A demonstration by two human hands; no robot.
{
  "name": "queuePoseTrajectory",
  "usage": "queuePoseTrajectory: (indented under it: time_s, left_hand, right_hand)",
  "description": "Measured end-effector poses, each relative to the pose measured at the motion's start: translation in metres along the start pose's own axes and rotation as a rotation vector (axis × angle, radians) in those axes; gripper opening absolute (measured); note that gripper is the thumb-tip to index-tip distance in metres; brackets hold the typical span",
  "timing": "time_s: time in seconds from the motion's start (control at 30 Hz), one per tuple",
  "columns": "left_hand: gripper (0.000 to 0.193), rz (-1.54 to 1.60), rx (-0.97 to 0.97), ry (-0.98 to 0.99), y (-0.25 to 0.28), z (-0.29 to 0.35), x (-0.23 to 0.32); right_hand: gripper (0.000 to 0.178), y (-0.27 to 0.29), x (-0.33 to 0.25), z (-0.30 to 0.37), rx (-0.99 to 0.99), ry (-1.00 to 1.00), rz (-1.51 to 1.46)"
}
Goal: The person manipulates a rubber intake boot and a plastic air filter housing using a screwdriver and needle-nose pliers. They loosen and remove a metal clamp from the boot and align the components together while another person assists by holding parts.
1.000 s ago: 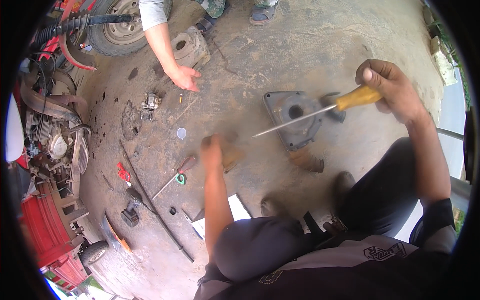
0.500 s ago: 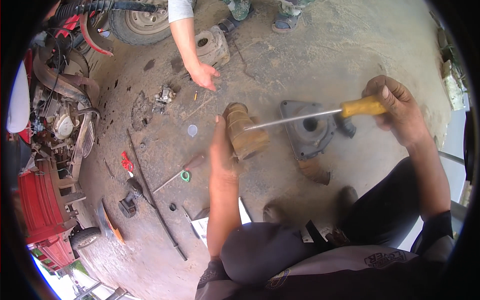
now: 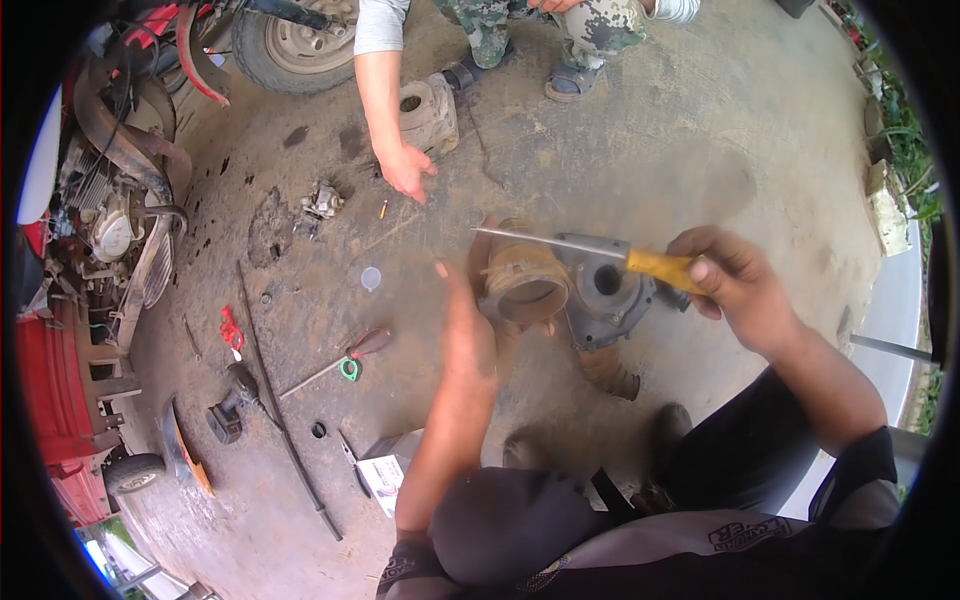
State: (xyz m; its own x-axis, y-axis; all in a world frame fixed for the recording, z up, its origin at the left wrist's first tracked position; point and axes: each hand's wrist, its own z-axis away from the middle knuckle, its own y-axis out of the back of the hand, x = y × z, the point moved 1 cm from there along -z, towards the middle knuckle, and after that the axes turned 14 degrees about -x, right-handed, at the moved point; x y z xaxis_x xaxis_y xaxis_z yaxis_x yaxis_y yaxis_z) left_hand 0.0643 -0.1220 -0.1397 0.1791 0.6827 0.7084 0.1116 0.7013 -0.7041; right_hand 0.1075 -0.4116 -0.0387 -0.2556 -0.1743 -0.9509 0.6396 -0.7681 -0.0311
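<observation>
My left hand holds up a rusty brown cylindrical sleeve, its open end facing me. My right hand grips a long screwdriver by its yellow handle. The thin metal shaft runs left across the top of the sleeve. Below and behind them a grey metal housing with a round hole lies on the concrete. A short brown ribbed piece lies on the ground just in front of the housing.
Another person crouches at the top, one open hand reaching down near a grey engine block. A wheel and red machine parts fill the left. A long black rod, pliers, small carburettor part and white box lie on the floor.
My left hand lifted the brown sleeve off the ground and turned its open end toward me. My right hand swung the screwdriver level, its tip now across the sleeve's top.
</observation>
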Motion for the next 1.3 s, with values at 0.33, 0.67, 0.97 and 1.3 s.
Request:
queuePoseTrajectory:
  time_s: [0.33, 0.67, 0.97, 1.3]
  left_hand:
    - [0.085, -0.444, -0.041, -0.1, 0.005, 0.005, -0.006]
    - [0.071, -0.336, -0.058, -0.33, 0.039, 0.03, 0.029]
    - [0.057, -0.247, 0.094, -0.394, 0.042, 0.029, 0.031]
    - [0.024, -0.292, 0.065, -0.531, 0.053, 0.029, 0.044]
  right_hand:
    - [0.054, -0.047, 0.003, -0.004, -0.159, 0.185, 0.55]
    - [0.05, -0.023, -0.021, 0.008, -0.021, 0.073, 0.037]
    - [0.05, -0.035, -0.02, 0.012, -0.118, 0.016, -0.009]
    - [0.044, -0.029, -0.017, 0.014, -0.071, 0.103, 0.016]
